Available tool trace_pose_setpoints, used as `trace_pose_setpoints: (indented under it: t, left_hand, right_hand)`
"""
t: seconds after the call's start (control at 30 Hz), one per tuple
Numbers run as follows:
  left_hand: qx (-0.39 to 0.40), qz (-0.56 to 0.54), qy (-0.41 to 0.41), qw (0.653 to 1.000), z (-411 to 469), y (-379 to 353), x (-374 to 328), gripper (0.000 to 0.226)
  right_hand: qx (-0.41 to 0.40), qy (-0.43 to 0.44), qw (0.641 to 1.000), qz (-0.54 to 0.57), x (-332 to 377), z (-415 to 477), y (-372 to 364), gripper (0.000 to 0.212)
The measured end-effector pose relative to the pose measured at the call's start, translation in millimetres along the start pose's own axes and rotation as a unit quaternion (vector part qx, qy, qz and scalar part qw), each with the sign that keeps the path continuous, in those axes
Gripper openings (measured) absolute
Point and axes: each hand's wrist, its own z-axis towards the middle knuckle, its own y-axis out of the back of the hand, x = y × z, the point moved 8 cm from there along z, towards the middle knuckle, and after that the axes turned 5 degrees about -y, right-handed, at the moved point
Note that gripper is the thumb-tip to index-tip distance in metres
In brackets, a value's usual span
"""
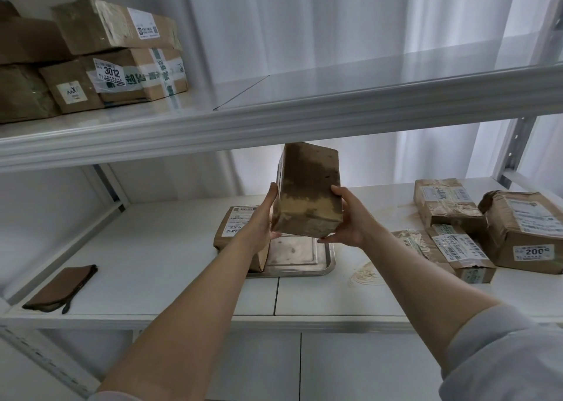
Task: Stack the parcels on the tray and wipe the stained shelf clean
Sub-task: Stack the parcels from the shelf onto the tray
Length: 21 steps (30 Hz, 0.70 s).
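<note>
A stained brown parcel (307,193) hangs tilted in the air above a metal tray (300,256) on the middle shelf. My left hand (260,217) holds its left side and my right hand (350,217) grips its right side and bottom corner. A labelled parcel (236,227) lies on the tray's left part, partly behind my left forearm. To the right, three more parcels (444,201) (461,252) (524,233) lie on the shelf. Beige stains (365,275) mark the white shelf right of the tray. A folded brown cloth (62,288) lies at the shelf's left front.
The upper shelf (274,108) carries several stacked parcels (118,53) at its left end. A white upright post (518,147) stands at the right. White curtains hang behind the rack.
</note>
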Motion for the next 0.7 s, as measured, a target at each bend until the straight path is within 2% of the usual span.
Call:
trace_pose_setpoints:
  t: [0.07, 0.23, 0.33, 0.47, 0.57, 0.63, 0.7]
  left_hand:
    - [0.016, -0.013, 0.023, 1.0, -1, 0, 5, 0.094]
    - [0.05, -0.072, 0.048, 0.995, -6, -6, 8, 0.063]
    - [0.052, -0.085, 0.045, 0.994, -7, -8, 6, 0.058]
    - [0.007, -0.04, 0.017, 0.999, -4, -5, 4, 0.056]
    - [-0.013, -0.016, 0.01, 1.0, -2, -6, 5, 0.051]
    - [-0.028, -0.007, 0.006, 1.0, -1, -6, 5, 0.051]
    - [-0.048, 0.015, -0.004, 0.999, 0, -6, 4, 0.055]
  right_hand:
    - [0.012, -0.002, 1.0, 0.021, -1, -2, -4, 0.047]
    - [0.003, -0.023, 0.998, 0.055, -3, -7, -9, 0.036]
    - [-0.062, -0.014, 0.998, -0.004, -3, -2, 4, 0.04]
    - [-0.158, 0.076, 0.979, -0.101, 10, -5, 14, 0.036]
    - [-0.23, 0.155, 0.947, -0.163, 27, -9, 22, 0.033]
    - [-0.247, 0.188, 0.927, -0.211, 35, -10, 19, 0.031]
    - [-0.241, 0.201, 0.925, -0.212, 38, -11, 13, 0.038]
